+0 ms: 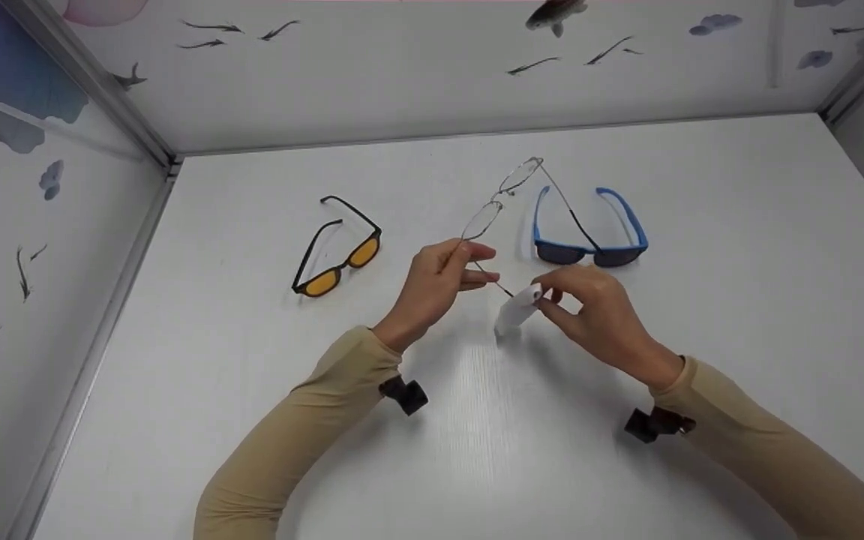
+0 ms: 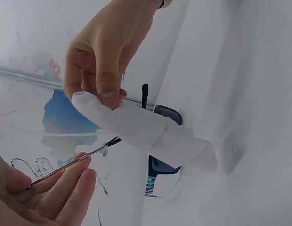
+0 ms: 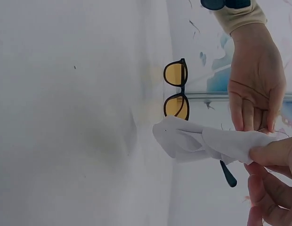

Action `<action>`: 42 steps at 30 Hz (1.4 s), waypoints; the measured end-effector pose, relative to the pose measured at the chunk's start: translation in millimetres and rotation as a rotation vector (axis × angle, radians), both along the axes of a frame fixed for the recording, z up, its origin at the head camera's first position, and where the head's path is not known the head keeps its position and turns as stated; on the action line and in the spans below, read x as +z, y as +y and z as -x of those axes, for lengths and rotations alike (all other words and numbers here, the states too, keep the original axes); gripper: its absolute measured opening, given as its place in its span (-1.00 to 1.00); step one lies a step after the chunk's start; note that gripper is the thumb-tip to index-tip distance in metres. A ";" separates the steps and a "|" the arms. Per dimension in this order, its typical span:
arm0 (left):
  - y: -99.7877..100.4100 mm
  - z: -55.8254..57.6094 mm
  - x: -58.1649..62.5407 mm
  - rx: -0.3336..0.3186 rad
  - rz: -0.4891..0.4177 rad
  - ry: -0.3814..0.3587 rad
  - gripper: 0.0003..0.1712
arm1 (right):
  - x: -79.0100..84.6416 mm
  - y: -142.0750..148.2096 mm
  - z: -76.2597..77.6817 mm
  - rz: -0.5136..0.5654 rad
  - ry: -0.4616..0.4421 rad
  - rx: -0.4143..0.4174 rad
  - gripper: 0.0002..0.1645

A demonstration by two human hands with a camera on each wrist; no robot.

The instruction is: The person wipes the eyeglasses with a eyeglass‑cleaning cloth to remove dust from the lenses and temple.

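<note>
My left hand pinches a pair of thin metal-framed eyeglasses close to one hinge, so the frame slants up and away above the table. In my right hand, the thumb and fingers pinch a folded white cloth, which hangs downward. One temple of the eyeglasses points toward that cloth. The left wrist view has its dark temple tip right beside the cloth; whether they touch I cannot tell. The other temple, also dark-tipped, stretches over toward the blue sunglasses.
Black-framed glasses with orange lenses lie unfolded on the white table, left of my hands. The blue sunglasses stand unfolded just beyond my right hand. White panels with painted fish enclose the table at the back and sides.
</note>
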State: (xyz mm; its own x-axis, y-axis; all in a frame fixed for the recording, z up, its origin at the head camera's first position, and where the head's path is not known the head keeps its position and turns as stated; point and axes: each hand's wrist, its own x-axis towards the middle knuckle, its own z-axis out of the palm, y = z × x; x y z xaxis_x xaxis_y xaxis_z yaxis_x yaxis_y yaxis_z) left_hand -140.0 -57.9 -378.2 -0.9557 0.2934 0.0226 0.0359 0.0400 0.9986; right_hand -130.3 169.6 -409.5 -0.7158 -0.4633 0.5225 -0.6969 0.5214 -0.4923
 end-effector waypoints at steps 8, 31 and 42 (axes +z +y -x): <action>-3.9 1.1 2.7 0.004 0.001 0.034 -0.65 | -1.6 16.2 -5.2 -0.018 -0.006 -0.004 -0.65; -49.0 23.2 16.6 0.065 0.066 0.126 -0.71 | 1.1 73.6 -25.5 0.034 -0.142 -0.061 -0.58; -71.2 61.3 9.7 0.040 0.331 0.346 -0.70 | 5.9 98.8 -31.8 0.072 -0.215 -0.137 -0.60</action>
